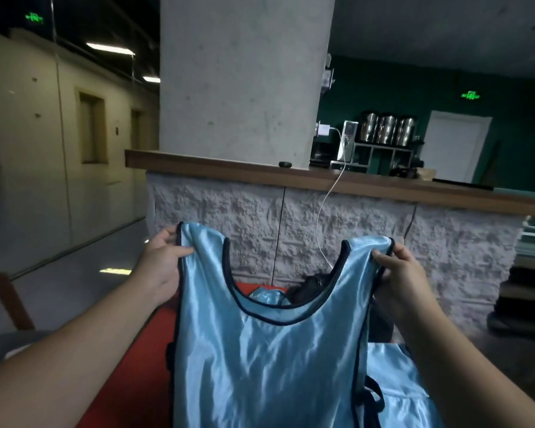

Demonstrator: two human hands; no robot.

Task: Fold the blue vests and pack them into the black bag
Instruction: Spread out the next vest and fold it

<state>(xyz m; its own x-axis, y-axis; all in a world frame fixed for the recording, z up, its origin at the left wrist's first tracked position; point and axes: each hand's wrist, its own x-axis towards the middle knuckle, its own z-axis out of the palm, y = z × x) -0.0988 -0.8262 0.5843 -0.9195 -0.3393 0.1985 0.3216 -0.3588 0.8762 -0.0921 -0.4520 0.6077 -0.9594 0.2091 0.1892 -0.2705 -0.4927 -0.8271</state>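
left hand (159,257) pinches blue vest (269,350) strap | right hand (396,267) pinches other strap | risk: slick fabric slips, fold skews

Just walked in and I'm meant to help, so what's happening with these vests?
A person is holding a shiny blue vest up by its shoulder straps, the left hand pinching one strap and the right hand the other. It hangs open, not yet folded, over a red table. Through the neck opening, a black bag shows with blue fabric beside it. Another blue vest lies at lower right.
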